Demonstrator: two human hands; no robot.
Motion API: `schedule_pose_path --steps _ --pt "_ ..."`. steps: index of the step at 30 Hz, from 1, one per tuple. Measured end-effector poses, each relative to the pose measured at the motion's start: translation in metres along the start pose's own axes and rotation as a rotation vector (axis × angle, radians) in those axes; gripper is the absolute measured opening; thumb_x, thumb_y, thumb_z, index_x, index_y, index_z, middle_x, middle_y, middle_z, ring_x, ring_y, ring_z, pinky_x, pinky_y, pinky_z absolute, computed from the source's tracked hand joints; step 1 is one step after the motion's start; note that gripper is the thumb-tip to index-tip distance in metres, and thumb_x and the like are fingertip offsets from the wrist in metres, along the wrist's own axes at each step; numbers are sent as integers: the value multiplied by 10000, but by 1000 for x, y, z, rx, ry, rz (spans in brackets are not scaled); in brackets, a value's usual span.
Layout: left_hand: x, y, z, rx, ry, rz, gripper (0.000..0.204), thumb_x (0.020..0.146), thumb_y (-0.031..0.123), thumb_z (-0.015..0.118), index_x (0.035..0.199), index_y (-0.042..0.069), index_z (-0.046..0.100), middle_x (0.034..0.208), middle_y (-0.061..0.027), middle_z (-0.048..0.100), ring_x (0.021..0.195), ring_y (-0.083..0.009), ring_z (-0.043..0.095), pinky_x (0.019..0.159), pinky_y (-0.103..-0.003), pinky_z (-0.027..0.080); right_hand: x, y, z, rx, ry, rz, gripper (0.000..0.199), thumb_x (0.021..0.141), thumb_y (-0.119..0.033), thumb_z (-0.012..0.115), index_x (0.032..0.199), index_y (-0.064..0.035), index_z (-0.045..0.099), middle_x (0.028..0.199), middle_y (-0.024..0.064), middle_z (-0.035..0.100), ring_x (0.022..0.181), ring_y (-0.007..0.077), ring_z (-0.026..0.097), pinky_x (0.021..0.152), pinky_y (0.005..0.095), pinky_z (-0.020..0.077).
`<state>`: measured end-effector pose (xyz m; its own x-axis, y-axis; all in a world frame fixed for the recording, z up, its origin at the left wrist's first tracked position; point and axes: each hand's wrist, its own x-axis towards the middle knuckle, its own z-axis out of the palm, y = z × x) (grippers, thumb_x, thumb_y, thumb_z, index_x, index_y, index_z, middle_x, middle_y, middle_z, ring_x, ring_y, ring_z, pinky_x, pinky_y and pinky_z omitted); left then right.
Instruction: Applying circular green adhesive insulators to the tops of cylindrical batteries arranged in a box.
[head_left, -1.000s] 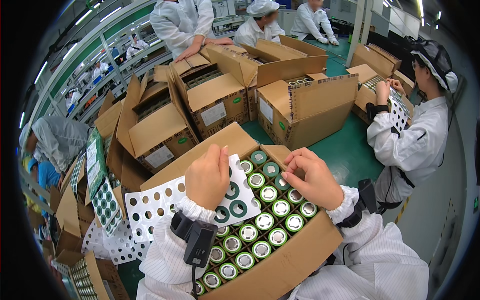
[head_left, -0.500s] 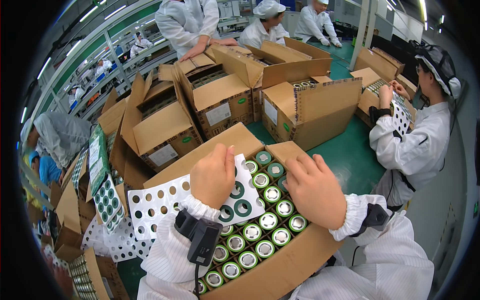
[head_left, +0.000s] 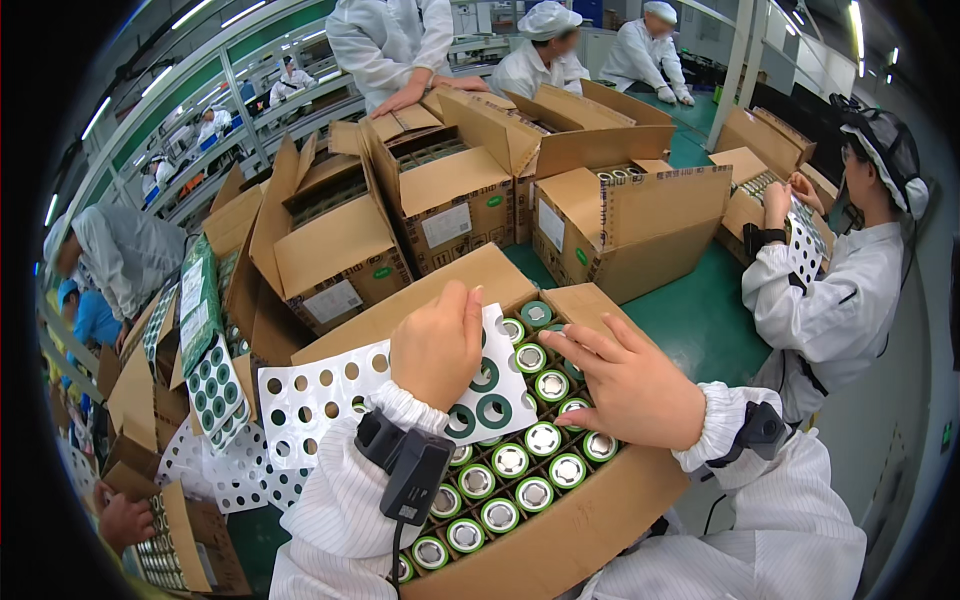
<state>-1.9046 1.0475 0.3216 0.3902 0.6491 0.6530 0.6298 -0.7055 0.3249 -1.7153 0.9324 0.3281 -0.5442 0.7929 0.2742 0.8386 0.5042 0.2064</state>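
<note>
A white backing sheet (head_left: 285, 418) with rows of punched-out holes lies in my left hand (head_left: 437, 345). The hand is closed on it, thumb and index finger together at the top. A few dark green ring stickers (head_left: 493, 411) remain at the sheet's right end. Below sits an open cardboard box (head_left: 560, 530) of upright green cylindrical battery cells (head_left: 510, 460) in a divider grid. My right hand (head_left: 640, 390) is over the cells' right side, fingers stretched out and thumb apart. Its fingertips reach a far-row cell. Green rings cover some far cells (head_left: 537, 314).
Open cartons of cells (head_left: 455, 200) crowd the green table (head_left: 690, 330) beyond my box. On the left are a ring-sticker sheet (head_left: 215, 385) and used backing sheets (head_left: 230, 482). A co-worker (head_left: 830, 290) handles a sheet at right; another person's hand (head_left: 125, 520) is at lower left.
My right hand's fingers have spread and stretched out over the cells, thumb now lower. My left hand keeps the sheet. Another person's hand shows more at lower left.
</note>
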Motion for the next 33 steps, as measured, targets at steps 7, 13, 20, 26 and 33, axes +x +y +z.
schedule_pose_path --steps 7,13,20,26,33 --pt "-1 0 2 -30 29 2 279 915 185 497 693 21 454 582 -200 494 549 -399 510 475 -445 368 1 14 4 122 52 -77 655 750 -488 632 1149 26 550 1282 70 462 1168 209 396 996 435 343" --pt "-1 -2 2 21 -7 -16 267 912 223 485 713 47 465 607 -154 548 556 -372 546 486 -458 416 0 25 6 178 72 -131 676 797 -488 585 1265 -17 459 1188 85 501 1134 208 422 977 397 348" --pt "-1 -2 2 19 -16 -11 271 911 221 487 707 44 464 612 -158 550 558 -375 545 487 -459 414 -4 26 11 268 96 -131 717 760 -435 654 1339 -99 397 1142 79 500 1101 214 443 998 420 337" --pt "0 -2 3 18 -13 -8 271 913 219 485 707 44 464 609 -162 547 556 -375 543 486 -459 412 -1 30 10 258 116 -257 500 777 -369 648 1133 -27 571 1195 63 508 1084 233 455 942 392 372" --pt "-1 -2 1 7 -1 1 269 914 217 482 708 45 466 607 -158 547 549 -369 543 483 -455 413 -8 50 31 582 305 -174 163 815 -177 621 863 -30 674 1266 96 522 1030 298 501 935 386 383"
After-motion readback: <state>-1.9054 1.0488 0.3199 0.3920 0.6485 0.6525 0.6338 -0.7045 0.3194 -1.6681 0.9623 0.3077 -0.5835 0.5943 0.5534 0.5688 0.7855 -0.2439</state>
